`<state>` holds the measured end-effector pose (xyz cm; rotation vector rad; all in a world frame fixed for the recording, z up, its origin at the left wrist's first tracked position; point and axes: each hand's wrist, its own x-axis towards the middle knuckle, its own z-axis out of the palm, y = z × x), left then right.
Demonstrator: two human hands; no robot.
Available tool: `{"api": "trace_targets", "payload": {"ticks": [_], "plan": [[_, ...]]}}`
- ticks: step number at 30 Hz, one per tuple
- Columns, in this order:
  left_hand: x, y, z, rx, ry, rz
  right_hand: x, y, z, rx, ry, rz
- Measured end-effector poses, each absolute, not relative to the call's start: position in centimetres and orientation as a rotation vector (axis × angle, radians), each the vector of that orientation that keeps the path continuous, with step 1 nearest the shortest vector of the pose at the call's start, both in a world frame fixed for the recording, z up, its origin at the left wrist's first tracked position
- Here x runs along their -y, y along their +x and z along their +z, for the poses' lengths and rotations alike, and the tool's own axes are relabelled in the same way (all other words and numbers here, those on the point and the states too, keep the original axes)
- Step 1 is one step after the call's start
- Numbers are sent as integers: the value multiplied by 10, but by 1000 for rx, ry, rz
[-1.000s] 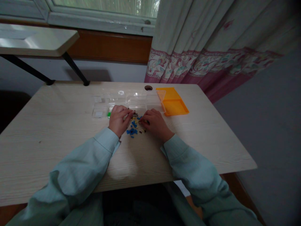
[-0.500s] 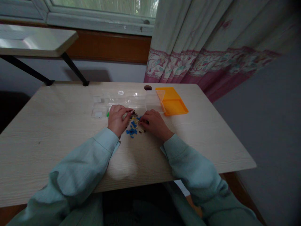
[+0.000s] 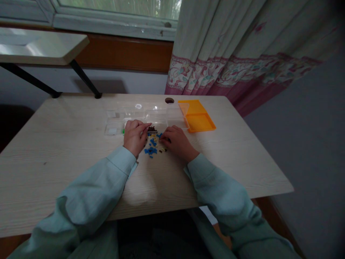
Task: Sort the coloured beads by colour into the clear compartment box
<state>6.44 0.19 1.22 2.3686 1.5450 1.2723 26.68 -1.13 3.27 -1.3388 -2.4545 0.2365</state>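
A small heap of tiny pieces (image 3: pixel 152 145), mostly blue with a few yellow and dark ones, lies on the wooden table (image 3: pixel 67 151) between my hands. My left hand (image 3: pixel 135 136) rests at the heap's left, fingers curled, thumb and forefinger pinched near a cluster of dark brown pieces (image 3: pixel 151 128). At the heap's right sits my right hand (image 3: pixel 176 141), its fingers curled down onto the pieces. Whatever either hand holds is too small to make out. A clear compartment box (image 3: pixel 145 117) lies just behind both hands.
An orange lid or tray (image 3: pixel 198 117) lies beside the clear box at the right. A green piece (image 3: pixel 124 131) shows by my left hand. A cable hole (image 3: pixel 169 100) is in the table's far edge. A second table (image 3: pixel 40 45), a window and a curtain (image 3: pixel 229 54) stand behind.
My left hand's pinching fingers shifted slightly back and left, uncovering the dark brown cluster. The right hand has barely moved.
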Motion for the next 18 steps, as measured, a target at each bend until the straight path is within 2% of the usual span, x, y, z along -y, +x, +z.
{"api": "trace_targets", "payload": {"ticks": [9, 18], "plan": [[1, 68, 18, -1327, 2466, 1189, 9, 268, 32, 2391, -1289, 223], [0, 69, 15, -1128, 2593, 1156, 10, 263, 39, 2042, -1220, 463]]}}
